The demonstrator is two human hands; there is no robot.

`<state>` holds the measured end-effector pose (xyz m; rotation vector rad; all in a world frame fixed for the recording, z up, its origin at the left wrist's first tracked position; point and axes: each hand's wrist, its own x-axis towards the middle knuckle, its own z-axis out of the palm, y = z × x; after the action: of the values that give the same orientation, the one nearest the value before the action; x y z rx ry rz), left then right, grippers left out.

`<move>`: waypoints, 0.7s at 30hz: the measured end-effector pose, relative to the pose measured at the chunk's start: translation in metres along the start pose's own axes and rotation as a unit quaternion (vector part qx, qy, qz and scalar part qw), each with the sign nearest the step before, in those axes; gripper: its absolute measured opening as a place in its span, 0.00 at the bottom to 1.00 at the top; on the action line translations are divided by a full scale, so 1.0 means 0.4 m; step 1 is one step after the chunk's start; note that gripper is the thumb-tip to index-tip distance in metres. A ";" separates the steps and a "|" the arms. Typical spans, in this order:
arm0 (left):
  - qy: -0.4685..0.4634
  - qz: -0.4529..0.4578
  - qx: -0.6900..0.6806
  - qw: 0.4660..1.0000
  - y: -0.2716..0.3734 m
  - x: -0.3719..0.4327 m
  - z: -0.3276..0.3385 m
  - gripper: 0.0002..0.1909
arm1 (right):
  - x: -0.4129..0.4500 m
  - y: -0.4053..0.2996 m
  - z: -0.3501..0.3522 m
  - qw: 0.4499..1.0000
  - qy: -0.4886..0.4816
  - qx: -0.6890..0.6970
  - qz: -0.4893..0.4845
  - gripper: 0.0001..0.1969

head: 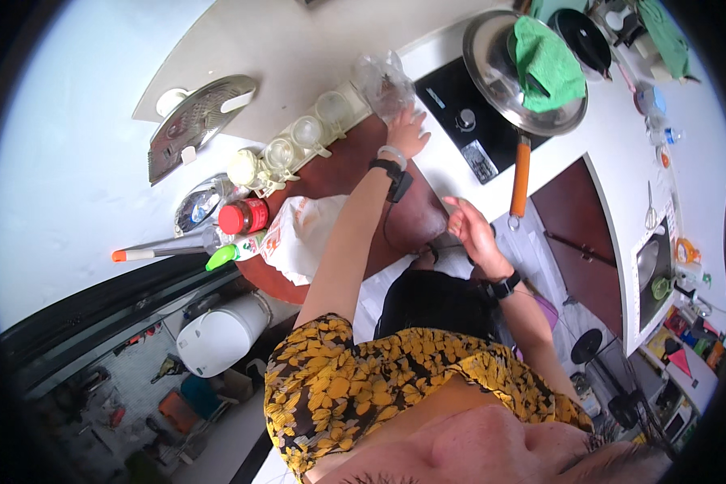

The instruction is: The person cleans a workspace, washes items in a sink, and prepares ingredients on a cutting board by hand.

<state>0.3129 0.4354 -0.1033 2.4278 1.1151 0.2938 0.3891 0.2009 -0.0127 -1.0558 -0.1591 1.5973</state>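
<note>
My left hand (407,132) reaches across a reddish-brown tabletop (363,163). Its fingers are spread at the lower edge of a crumpled clear plastic bag (386,81), whose contents I cannot make out. Beside that bag runs a rack of clear seasoning jars (307,130). Under my left forearm lies a white plastic bag (305,233) with orange print. My right hand (475,236) hovers by the table corner near the white counter (508,196), fingers loosely bent and nothing visible in it.
A black cooktop (454,91) holds a pan with a steel lid (490,72), a green cloth (547,66) and an orange handle (520,175) projecting over the counter edge. Left stand a red-lidded jar (242,216) and a green-capped bottle (233,253). A sink (647,266) is at far right.
</note>
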 end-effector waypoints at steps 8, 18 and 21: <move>0.243 -0.076 -0.276 0.927 0.052 -0.286 -0.044 0.11 | -0.044 -0.041 -0.020 0.974 -0.202 0.093 0.050 0.22; 0.200 -0.156 -0.484 0.837 0.354 -0.545 -0.142 0.10 | -0.209 -0.138 -0.191 0.965 -0.217 0.143 0.026 0.20; 0.221 -0.180 -0.452 0.845 0.530 -0.598 -0.117 0.10 | -0.265 -0.187 -0.322 0.964 -0.216 0.149 0.050 0.19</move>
<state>0.2806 0.1472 0.0387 1.3094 1.2049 1.0243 0.5256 0.0822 0.0141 -0.4804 -0.1516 1.8604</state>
